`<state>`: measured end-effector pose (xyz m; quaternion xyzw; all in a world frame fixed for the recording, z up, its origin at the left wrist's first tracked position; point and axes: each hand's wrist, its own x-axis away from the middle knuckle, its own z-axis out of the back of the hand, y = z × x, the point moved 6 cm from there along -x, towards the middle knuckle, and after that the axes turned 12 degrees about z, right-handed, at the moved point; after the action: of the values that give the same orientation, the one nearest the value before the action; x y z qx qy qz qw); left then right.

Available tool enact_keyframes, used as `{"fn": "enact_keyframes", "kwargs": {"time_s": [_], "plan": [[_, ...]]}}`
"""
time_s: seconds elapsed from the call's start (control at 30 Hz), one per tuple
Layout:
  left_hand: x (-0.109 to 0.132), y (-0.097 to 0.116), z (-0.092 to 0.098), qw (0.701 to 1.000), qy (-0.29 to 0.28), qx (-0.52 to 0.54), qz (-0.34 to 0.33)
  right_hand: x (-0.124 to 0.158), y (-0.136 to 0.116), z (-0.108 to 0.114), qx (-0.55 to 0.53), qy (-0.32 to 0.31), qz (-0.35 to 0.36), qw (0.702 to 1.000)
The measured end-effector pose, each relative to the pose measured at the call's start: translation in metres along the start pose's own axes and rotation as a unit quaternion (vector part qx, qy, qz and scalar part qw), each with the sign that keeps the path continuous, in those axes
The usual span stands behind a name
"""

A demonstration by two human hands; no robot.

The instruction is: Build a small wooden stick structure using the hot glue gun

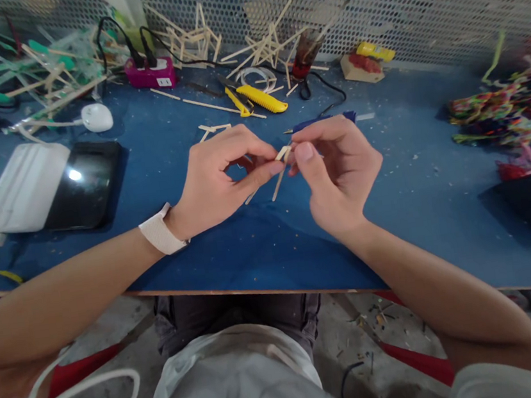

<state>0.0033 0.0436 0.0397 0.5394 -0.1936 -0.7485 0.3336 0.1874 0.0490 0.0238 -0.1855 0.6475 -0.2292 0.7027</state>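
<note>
Above a blue bench point(234, 258), two bare hands met near the middle. The left hand point(233, 174), with a pale band point(160, 231) at the wrist, pinched a small, angled piece of thin wooden sticks point(279, 181) between thumb and forefinger. The right hand point(339, 167) was curled narrow at the piece's upper end; whether its fingertips gripped it, I cannot tell. Beyond the hands lay a yellow cutter point(261, 99) and a blue pen-like object point(324, 121). Farther back, stick frames point(197, 39) stood near a purple power adapter point(150, 75).
</note>
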Motion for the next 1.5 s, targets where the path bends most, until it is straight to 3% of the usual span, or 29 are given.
{"fn": "enact_keyframes", "kwargs": {"time_s": [0.53, 0.73, 0.93, 1.5], "plan": [[-0.0003, 0.0017, -0.0003, 1.000, -0.002, -0.001, 0.002, -0.0021, 0.0043, -0.0015, -0.032, -0.024, 0.007, 0.999], [-0.0006, 0.0019, -0.0006, 1.000, 0.000, 0.005, 0.011, -0.0020, 0.0037, -0.0025, 0.031, -0.043, -0.020, 0.998], [0.0006, -0.0003, -0.0027, 0.999, -0.015, -0.005, 0.028, -0.0011, 0.0032, -0.0014, 0.021, -0.040, -0.031, 0.999], [0.0022, 0.0006, -0.0046, 0.999, -0.014, 0.010, 0.039, -0.0035, -0.0015, 0.0038, 0.086, -0.044, 0.036, 0.995]]}}
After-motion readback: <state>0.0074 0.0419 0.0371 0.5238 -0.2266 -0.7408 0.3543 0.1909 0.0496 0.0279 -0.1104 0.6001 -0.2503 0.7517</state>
